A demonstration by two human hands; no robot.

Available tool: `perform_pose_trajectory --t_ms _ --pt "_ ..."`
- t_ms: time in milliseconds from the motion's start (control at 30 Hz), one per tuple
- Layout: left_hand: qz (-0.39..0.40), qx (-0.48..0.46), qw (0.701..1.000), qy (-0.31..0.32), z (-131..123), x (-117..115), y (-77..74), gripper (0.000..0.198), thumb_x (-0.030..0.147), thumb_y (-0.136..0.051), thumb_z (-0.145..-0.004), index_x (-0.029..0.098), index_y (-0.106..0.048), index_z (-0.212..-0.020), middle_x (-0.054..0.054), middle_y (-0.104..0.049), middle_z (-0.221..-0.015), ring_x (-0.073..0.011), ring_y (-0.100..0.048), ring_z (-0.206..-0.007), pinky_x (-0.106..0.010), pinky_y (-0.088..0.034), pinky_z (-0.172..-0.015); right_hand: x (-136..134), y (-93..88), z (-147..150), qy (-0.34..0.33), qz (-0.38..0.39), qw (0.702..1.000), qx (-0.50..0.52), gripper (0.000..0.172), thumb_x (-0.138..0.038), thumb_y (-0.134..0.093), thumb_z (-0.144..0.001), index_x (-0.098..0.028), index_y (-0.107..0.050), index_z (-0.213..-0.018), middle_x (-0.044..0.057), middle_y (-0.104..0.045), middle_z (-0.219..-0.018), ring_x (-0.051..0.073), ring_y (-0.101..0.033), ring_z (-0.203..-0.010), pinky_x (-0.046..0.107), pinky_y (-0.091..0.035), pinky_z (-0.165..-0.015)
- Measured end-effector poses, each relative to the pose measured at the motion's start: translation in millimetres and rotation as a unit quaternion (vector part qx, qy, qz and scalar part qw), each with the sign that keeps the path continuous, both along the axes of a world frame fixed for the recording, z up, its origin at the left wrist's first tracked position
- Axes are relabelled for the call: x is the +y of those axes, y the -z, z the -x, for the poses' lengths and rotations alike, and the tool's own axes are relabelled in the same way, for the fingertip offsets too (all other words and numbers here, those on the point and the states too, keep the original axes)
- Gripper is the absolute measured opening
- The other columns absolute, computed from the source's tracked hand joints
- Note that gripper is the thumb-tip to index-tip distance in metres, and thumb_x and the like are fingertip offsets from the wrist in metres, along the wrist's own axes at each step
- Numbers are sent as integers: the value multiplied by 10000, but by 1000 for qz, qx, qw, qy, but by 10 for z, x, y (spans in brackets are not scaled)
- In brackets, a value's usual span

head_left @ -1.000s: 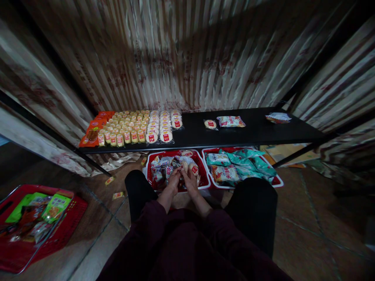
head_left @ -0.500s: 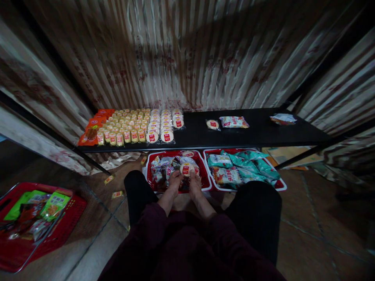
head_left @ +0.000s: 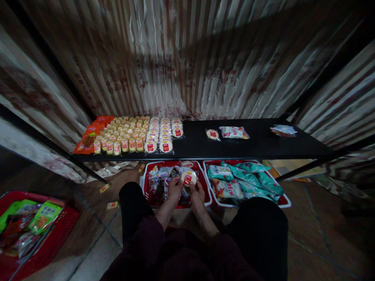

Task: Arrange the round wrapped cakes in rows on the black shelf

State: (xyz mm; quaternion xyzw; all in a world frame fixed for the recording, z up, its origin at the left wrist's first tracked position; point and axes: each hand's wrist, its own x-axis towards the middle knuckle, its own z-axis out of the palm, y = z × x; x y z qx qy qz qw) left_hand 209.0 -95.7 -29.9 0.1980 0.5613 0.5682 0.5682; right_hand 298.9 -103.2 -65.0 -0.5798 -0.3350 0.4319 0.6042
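A round, pale packaged cake (head_left: 189, 178) with a red label is held between both hands above the left basket (head_left: 145, 186). My left hand (head_left: 175, 189) grips its left edge and my right hand (head_left: 197, 193) its right edge, fingers closed. Under them, striped snack packets (head_left: 159, 173) fill the red basket with a white rim. Similar round cakes (head_left: 166, 146) stand in rows on the black shelf (head_left: 193, 148), beside rows of small yellow wrapped cakes (head_left: 125, 145). One more round cake (head_left: 212, 134) lies apart, to the right.
A second basket (head_left: 288, 203) holds teal packets (head_left: 246, 175). On the shelf lie orange packets (head_left: 88, 140), a striped packet (head_left: 234, 132) and another packet (head_left: 283, 130). A red basket (head_left: 55, 238) stands on the floor at left, near small dropped cakes (head_left: 113, 205).
The view has tilted up a little, so the shelf and baskets sit lower in it. Both hands still hold the round cake, now raised slightly relative to the basket.
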Motion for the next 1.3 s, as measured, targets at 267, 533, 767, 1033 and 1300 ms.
perform_pose_trajectory --t_ms 267,533,767,1033,1300 --pt "-49 93 994 12 -33 125 -181 120 126 -660 -704 186 -638 -805 -22 -662 -760 -146 -595 -705 -258 -443 -723 144 -290 -26 0 3 999 42 617 -475 -636 -692 -184 -544 -1228 87 -683 -1039 210 -639 -869 350 -510 -788" --pt "-77 150 985 -21 11 281 -423 148 85 -667 -681 195 -625 -771 -17 -628 -746 -154 -576 -734 -258 -418 -764 335 -447 -18 -16 -26 999 17 579 -485 -634 -696 -172 -566 -1178 95 -672 -1045 213 -625 -878 338 -504 -768" --pt "-110 190 975 -42 34 501 -523 136 113 -656 -713 210 -583 -772 -18 -604 -775 -155 -566 -762 -257 -417 -787 604 -543 -39 -44 -50 997 -47 536 -466 -593 -719 -167 -590 -1165 99 -665 -1100 230 -609 -964 358 -484 -826" --pt "-145 313 938 -29 26 713 -580 150 105 -540 -767 183 -588 -886 -42 -604 -891 -155 -580 -826 -285 -455 -814 915 -683 -36 -43 -51 995 -79 577 -462 -591 -727 -152 -519 -1208 95 -685 -984 209 -638 -843 346 -505 -755" --pt "-115 450 885 -21 22 856 -740 280 62 -433 -783 156 -626 -963 -85 -606 -982 -168 -588 -914 -315 -472 -885 1165 -766 -34 -44 -55 990 -125 490 -476 -566 -734 -148 -561 -1098 112 -676 -984 221 -635 -858 373 -497 -788"
